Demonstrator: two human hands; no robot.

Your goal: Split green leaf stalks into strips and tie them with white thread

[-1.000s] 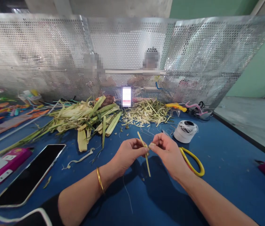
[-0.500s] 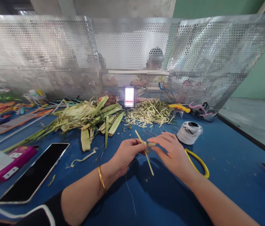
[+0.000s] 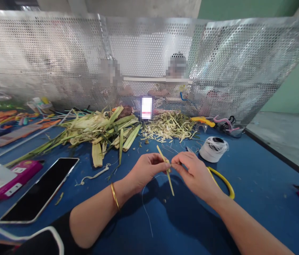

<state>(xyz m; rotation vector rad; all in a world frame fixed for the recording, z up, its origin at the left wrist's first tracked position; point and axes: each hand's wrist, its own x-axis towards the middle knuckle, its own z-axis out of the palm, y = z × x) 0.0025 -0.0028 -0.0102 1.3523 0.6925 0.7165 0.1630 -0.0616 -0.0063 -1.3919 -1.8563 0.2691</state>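
My left hand (image 3: 149, 168) is closed, thumb and forefinger pinching a narrow pale yellow-green leaf strip (image 3: 171, 187) that sticks out above and below the fingers. A small folded part of leaf sits at the pinch, mostly hidden by the fingertips. My right hand (image 3: 191, 171) is also closed, its thumb and fingertips pinching the short dull-green end of the leaf piece just right of the left thumb. From the left hand a thin white thread (image 3: 146, 209) loops down onto the blue table (image 3: 191, 233). Right of the hands stands a spool of white thread (image 3: 213, 149).
A yellow loop handle (image 3: 227, 182) lies beside my right wrist. Behind are piled leaves (image 3: 96, 124) and shredded strips (image 3: 173, 128). A black-screened phone (image 3: 40, 189) and a magenta box (image 3: 13, 180) lie left. A perforated metal screen (image 3: 149, 46) stands at the back, with people behind it.
The right fingers have drawn together into a pinch on the leaf end. Both hands, with the leaf strip, have shifted slightly in view. The strip stands a little steeper.
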